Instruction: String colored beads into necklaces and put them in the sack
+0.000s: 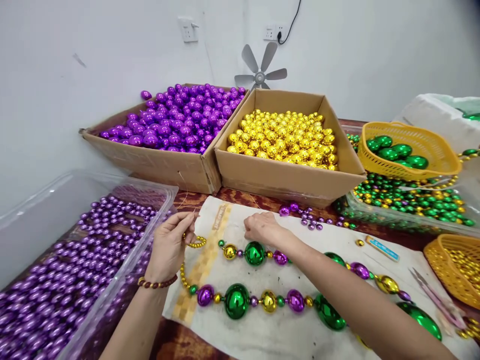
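My left hand (169,245), with a beaded bracelet (157,283) on the wrist, is closed in a pinch on a thin thread (194,206). A small gold bead strand (183,275) hangs by its fingers and runs down to a garland. My right hand (264,227) is curled shut above the upper row; its fingertips are turned away, so what they grip is hidden. On the white cloth (247,332) lie two rows of purple, gold and green balls, among them a large green ball (237,301) and a smaller one (254,253). My right forearm covers part of both rows.
Behind stand cardboard boxes of purple balls (176,120) and gold balls (281,135). A clear bin (165,200) of purple beads is at left. At right are yellow baskets (442,155), pink-handled snips (437,300), a blue-labelled piece (382,248) and loose beads (311,220).
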{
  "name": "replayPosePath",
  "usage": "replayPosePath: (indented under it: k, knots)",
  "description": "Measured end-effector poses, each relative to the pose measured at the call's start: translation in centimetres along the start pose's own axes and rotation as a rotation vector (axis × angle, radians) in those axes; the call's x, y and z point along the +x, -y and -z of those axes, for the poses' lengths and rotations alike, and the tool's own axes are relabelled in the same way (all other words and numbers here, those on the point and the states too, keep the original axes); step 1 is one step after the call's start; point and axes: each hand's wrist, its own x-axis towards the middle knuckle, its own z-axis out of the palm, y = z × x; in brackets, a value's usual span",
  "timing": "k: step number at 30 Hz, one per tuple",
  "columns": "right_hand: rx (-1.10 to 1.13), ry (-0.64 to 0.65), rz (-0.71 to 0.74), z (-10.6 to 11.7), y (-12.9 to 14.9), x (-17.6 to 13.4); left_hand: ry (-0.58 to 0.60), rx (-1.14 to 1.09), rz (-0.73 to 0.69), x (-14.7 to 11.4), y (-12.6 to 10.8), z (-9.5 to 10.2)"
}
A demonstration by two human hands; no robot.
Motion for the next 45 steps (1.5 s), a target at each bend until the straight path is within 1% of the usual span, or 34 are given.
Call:
replayPosePath:
  k: [5,10,14,16,18,20,23,25,27,29,33,37,39,45]
  knots:
    - [-0.100,0.023,0.022,-0.6,0.3,0.2,0.026,0.028,0.087,-0.1,1.1,0.0]
    - [-0.079,0.020,0.083,-0.4,-1.5,0.2,0.043,0.059,0.146,0.0,1.1,-0.5]
    - [-0.071,-0.013,0.129,0.3,-2.4,-0.1,0.026,0.052,0.131,0.4,1.3,-0.8]
    - [-0.081,-0.049,0.175,1.3,-2.1,-0.6,0.007,0.046,0.128,0.7,1.5,-1.0]
    - [-0.092,-0.104,0.231,2.9,-1.3,-1.2,-0.007,0.054,0.129,0.9,1.7,-1.3]
    - [-0.117,-0.178,0.306,4.7,-0.2,-1.8,0.014,0.092,0.139,1.1,1.9,-1.6]
    - [-0.210,-0.321,0.458,7.1,1.4,-1.9,0.088,0.176,0.171,1.4,2.0,-2.2]
    - [-0.265,-0.407,0.536,8.2,2.1,-1.6,0.153,0.217,0.186,1.4,2.0,-2.5]
    - [-0.272,-0.450,0.576,8.7,2.6,-0.9,0.228,0.242,0.194,1.5,2.0,-2.8]
    - [-0.255,-0.462,0.606,8.8,2.9,-0.2,0.281,0.246,0.189,1.4,2.2,-3.1]
    - [-0.219,-0.456,0.617,8.7,3.5,1.3,0.263,0.234,0.153,1.4,2.8,-3.8]
    - [-0.213,-0.436,0.594,8.8,3.8,2.8,0.323,0.267,0.205,1.2,3.2,-4.0]
    - [-0.207,-0.422,0.548,8.9,3.7,3.5,0.346,0.267,0.234,1.1,3.2,-3.8]
    - [-0.089,-0.359,0.391,8.8,4.0,5.8,0.362,0.275,0.263,0.9,3.0,-3.1]
